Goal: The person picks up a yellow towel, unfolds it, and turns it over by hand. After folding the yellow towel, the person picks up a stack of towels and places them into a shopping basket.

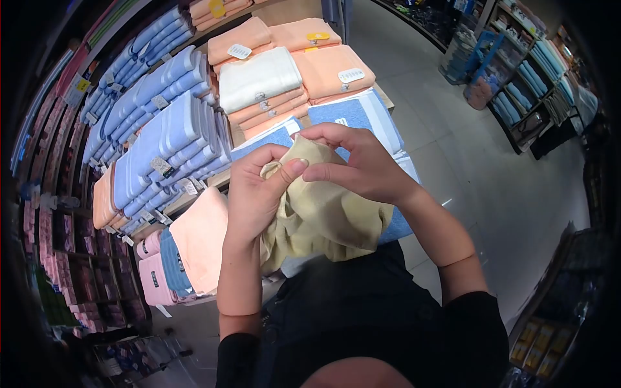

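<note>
A khaki cloth [333, 216] is held up by its top edge in front of the body, just in from the stacks on the bench [386, 98]; its edge is pinched between the thumb and fingers of the left hand [259, 178] and of the right hand [362, 158], both grips narrow and close together. Since only this edge appears to be gripped, the cloth could slip if one pinch were loosened, and its loose folds could be dropped across the blue-and-white towels [362, 116] beneath or onto the floor [446, 168]. If the hands were pulled sharply apart, the thin-looking fabric could be stretched; if the hanging part were swung leftward, the peach towel [200, 236] could be dragged askew. As for labels, white oval tags are seen on the peach stacks [326, 68], a yellow label [317, 36] on the far one, and a small grey motif on the white towel [259, 71]. A patterned tag [162, 167] is hung from the light-blue towels [158, 132], and a dark label is carried by the pink towel [155, 291]. No brand or wording can be read on any of them.
</note>
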Available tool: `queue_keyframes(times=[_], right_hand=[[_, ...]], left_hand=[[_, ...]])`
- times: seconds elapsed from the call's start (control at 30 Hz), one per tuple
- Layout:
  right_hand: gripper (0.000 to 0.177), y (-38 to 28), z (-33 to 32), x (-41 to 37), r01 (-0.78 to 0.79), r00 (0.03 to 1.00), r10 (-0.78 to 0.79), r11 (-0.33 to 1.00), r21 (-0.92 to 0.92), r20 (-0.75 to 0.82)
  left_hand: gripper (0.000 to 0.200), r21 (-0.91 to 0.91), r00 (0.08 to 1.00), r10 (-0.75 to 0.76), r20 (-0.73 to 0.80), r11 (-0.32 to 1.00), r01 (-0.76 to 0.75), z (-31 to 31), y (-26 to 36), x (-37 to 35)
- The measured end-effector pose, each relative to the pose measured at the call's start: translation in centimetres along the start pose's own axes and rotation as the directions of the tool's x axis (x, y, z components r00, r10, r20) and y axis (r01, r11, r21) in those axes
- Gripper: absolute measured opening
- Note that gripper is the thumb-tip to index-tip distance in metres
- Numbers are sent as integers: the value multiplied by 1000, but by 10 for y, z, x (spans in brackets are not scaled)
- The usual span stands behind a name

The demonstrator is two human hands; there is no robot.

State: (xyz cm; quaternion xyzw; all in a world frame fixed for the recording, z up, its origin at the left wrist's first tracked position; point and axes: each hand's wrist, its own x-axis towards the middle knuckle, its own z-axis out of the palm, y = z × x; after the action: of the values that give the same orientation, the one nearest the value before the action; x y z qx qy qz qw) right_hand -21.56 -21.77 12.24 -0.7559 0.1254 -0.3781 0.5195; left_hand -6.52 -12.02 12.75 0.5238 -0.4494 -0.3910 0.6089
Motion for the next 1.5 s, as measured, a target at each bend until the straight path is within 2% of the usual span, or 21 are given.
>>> queue_keyframes(times=[0.07, 0.17, 0.2, 0.27, 0.37, 0.53, 0.6, 0.73, 0.83, 0.87, 0.9, 0.93, 1.0, 1.07, 1.1, 1.17, 1.2, 1.23, 1.27, 1.4, 1.5], right_hand=[[15, -10, -3, 7, -167, 979, 167, 986, -9, 118], [15, -12, -16, 9, -58, 993, 46, 993, -107, -111], [9, -14, -22, 10, -50, 981, 47, 999, -12, -188], [6, -7, -34, 11, 26, 959, -27, 1000, -6, -283], [8, -5, -54, 12, 96, 908, -100, 995, -29, -407], [17, 5, -108, 3, 99, 809, -101, 994, -35, -579], [20, 15, -124, -3, 69, 784, -82, 997, -46, -615], [22, 33, -125, -11, -20, 777, 15, 1000, -1, -629], [27, 46, -127, -11, -189, 734, 91, 979, -75, -673], [29, 48, -123, -10, -181, 736, -101, 924, -338, -670], [32, 42, -106, -5, -173, 735, -284, 799, -576, -616], [35, 33, -86, 1, -167, 732, -447, 614, -771, -514], [45, 6, -41, 8, 47, 868, -397, 664, -746, -298], [37, -10, -12, 13, 219, 946, -321, 748, -626, -54], [33, -16, -4, 16, 250, 963, -265, 790, -559, 56], [25, -19, -3, 24, 184, 972, -84, 853, -488, 219], [20, -15, -2, 26, 273, 962, -237, 817, -508, 136], [21, -17, -3, 28, 265, 964, -242, 813, -519, 113], [22, -23, -4, 30, 256, 965, -246, 810, -528, 89], [13, -27, -9, 37, 299, 937, -350, 816, -494, -10], [16, -39, -25, 39, 197, 924, -316, 876, -440, -214]], left_hand=[[11, 13, 1000, -10, 19, 1000, 10, -1, 1, 0], [11, 39, 994, -75, 80, 997, 72, -13, -5, -1], [11, 20, 987, -101, 126, 995, 99, -14, -8, -1], [14, 35, 964, -175, 202, 985, 171, -18, -17, -3], [18, 45, 935, -192, 298, 981, 187, -13, -20, -5], [18, 19, 945, -244, 216, 969, 246, -37, -23, -6], [17, 90, 964, -204, 168, 977, 191, -54, -23, -7], [14, 160, 988, -157, 8, 975, 154, -68, -13, -7], [14, 171, 994, -79, -80, 981, 91, -70, -10, -7], [13, 164, 994, -60, -97, 984, 75, -66, -8, -7], [13, 158, 993, -41, -112, 986, 59, -60, -5, -6], [12, 164, 996, -30, -85, 985, 44, -52, -2, -4], [12, 176, 1000, -13, -28, 984, 18, -33, 3, 0], [12, 145, 999, 38, 20, 989, -41, -16, 5, 5], [12, 129, 997, 67, 44, 989, -73, -10, 6, 7], [14, 5, 991, 131, 15, 991, -131, -4, 4, 9], [14, -74, 990, 140, -4, 987, -140, -3, -3, 12], [15, -153, 989, 148, -25, 977, -150, -4, -6, 14], [20, -199, 993, 102, 58, 976, -89, -7, -2, 12], [26, -115, 985, 14, 171, 993, 6, -2, -20, 6], [21, -11, 979, -55, 197, 998, 59, -13, -27, 5]])
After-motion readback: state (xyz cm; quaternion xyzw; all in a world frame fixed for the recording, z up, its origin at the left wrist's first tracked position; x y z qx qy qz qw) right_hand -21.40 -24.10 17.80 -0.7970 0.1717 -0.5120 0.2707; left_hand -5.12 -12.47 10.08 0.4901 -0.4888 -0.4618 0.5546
